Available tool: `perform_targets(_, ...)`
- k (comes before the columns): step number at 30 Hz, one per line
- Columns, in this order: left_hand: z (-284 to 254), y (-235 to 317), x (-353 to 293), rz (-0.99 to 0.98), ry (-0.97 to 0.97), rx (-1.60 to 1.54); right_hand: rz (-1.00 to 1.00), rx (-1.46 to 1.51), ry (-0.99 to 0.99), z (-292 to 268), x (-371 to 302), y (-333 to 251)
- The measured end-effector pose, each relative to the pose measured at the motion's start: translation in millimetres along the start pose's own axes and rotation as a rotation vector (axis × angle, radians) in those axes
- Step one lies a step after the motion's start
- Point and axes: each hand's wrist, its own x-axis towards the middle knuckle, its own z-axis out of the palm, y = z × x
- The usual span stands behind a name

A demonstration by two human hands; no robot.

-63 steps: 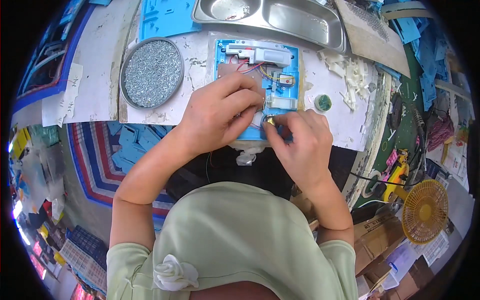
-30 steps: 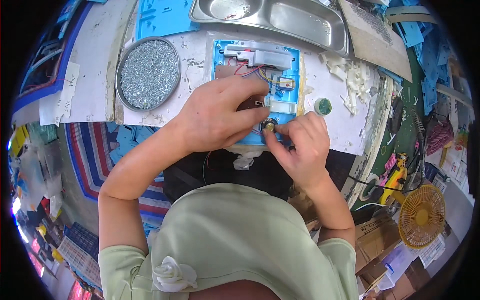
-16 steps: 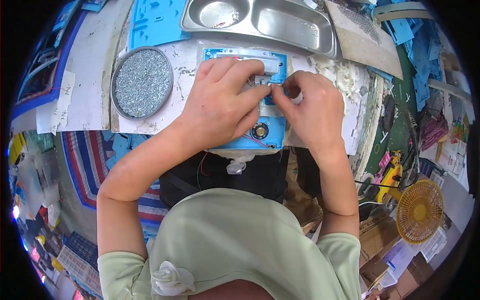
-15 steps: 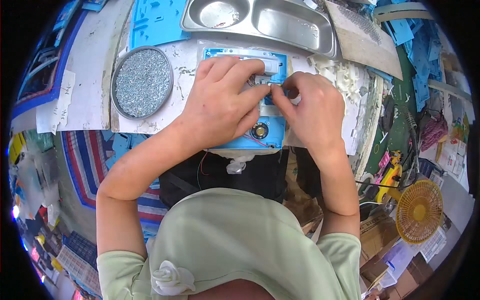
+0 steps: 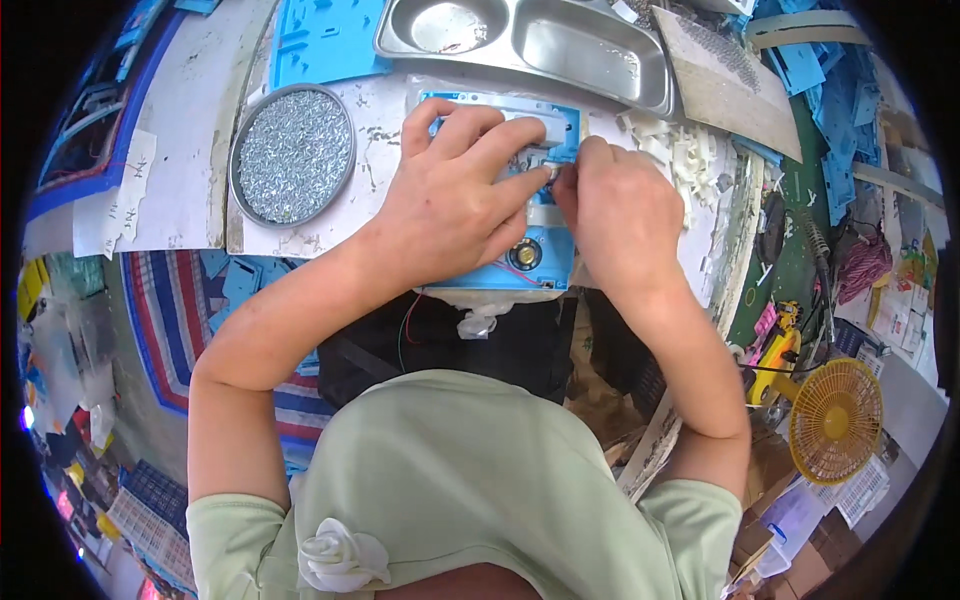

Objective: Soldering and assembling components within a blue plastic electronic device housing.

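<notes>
A shallow blue plastic housing [image 5: 490, 279] lies on the table before me, with a round speaker [image 5: 525, 254], thin wires and pale inner parts. Over its left and middle part rests my left hand [image 5: 455, 195], closed on it; thumb and index finger press near the right edge. My right hand [image 5: 622, 208] is at that same edge, its thumb and bent fingers pinched together beside the left thumb tip. What the pinch holds is hidden behind the fingers.
Left of the housing stands a round tray of small screws [image 5: 293, 155]. A steel compartment tray [image 5: 590, 62] and a blue panel [image 5: 325, 45] lie beyond. White plastic parts [image 5: 692, 165] are heaped at the right. A yellow fan [image 5: 836, 420] stands lower right.
My right hand has turned, its fingers curling in more closely over the housing's right edge, and its elbow has swung outward. The left fingers have shifted slightly, still over the housing.
</notes>
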Motion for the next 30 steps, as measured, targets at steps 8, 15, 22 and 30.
perform_targets(8,0.5,-0.3,-1.6,-0.013,-0.001,-0.056,0.200,0.593,-0.258,1.3,7.8,33.8)
perform_targets(15,4.2,-0.9,-2.2,-0.038,0.052,-0.085,0.414,0.861,-0.143,27.8,-14.8,30.5)
perform_targets(22,-2.6,-3.7,-10.4,-0.046,0.100,-0.059,0.353,0.954,-0.105,18.4,-19.1,24.2)
perform_targets(30,-2.5,-0.7,-6.0,-0.096,0.080,-0.035,0.355,0.978,0.024,38.6,-20.1,20.0)
